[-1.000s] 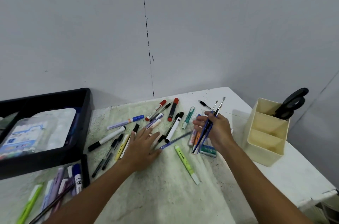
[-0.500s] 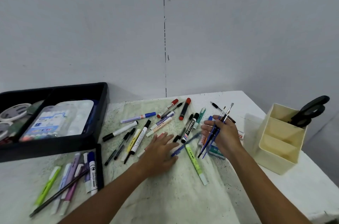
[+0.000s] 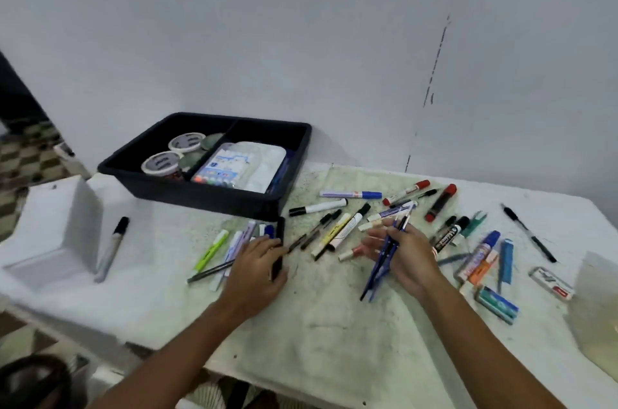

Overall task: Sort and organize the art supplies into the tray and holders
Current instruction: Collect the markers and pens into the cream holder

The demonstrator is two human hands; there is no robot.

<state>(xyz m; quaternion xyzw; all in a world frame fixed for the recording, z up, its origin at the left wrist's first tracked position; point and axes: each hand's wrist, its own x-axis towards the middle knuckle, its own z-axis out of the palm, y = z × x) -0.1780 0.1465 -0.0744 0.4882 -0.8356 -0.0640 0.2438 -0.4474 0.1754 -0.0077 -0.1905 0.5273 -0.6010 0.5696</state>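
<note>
My right hand (image 3: 413,258) grips a bundle of thin blue-handled paint brushes (image 3: 379,266), bristles pointing away from me, above the stained cloth. My left hand (image 3: 255,269) lies with relaxed fingers on the edge of a low black tray (image 3: 278,234), where highlighters and markers (image 3: 230,246) lie side by side with a dark brush (image 3: 209,272). Loose markers and pens (image 3: 341,229) are scattered between my hands and off to the right. A deep black bin (image 3: 207,196) at the back holds tape rolls, a marker pack and a white palette.
A white holder (image 3: 57,234) stands at the table's left end with a black marker (image 3: 113,248) beside it. A cream holder (image 3: 598,308) is cut off at the right edge. Erasers (image 3: 498,303) and a black pen (image 3: 530,233) lie right of my right hand.
The view has swung left. My left hand has moved from the loose markers to the low black tray's edge. My right hand keeps its hold on the brushes and has moved left.
</note>
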